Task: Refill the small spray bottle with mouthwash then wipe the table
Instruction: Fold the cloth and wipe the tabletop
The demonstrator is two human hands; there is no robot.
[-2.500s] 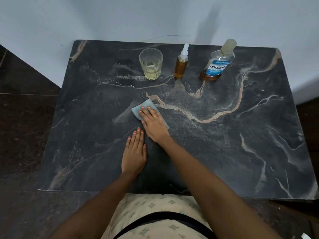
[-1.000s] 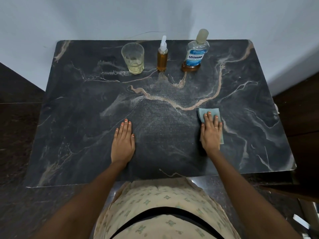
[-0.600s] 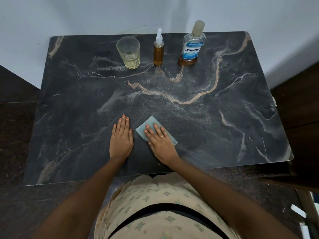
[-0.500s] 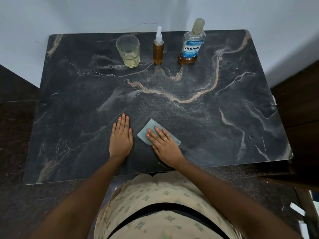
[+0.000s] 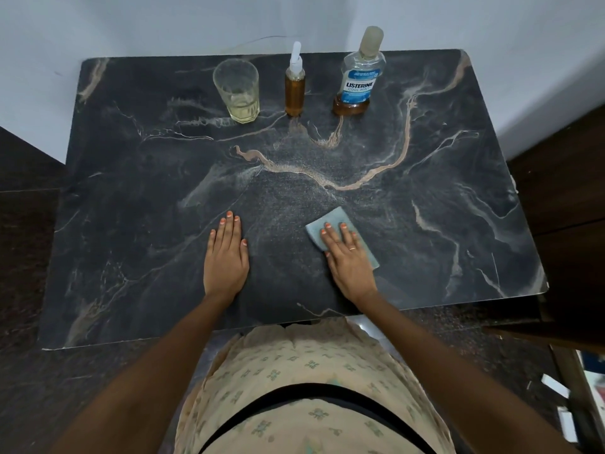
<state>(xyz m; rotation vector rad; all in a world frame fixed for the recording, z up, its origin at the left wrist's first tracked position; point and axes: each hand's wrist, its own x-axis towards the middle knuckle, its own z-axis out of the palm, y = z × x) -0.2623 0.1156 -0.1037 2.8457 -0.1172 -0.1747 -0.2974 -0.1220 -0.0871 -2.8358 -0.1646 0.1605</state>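
Cloth flat beneath fingers of right hand

One table. Two hands on it: one left hand and one right hand. One cloth, under the right hand. Well ahead of both hands stand three containers: one glass, one small spray bottle and one mouthwash bottle.
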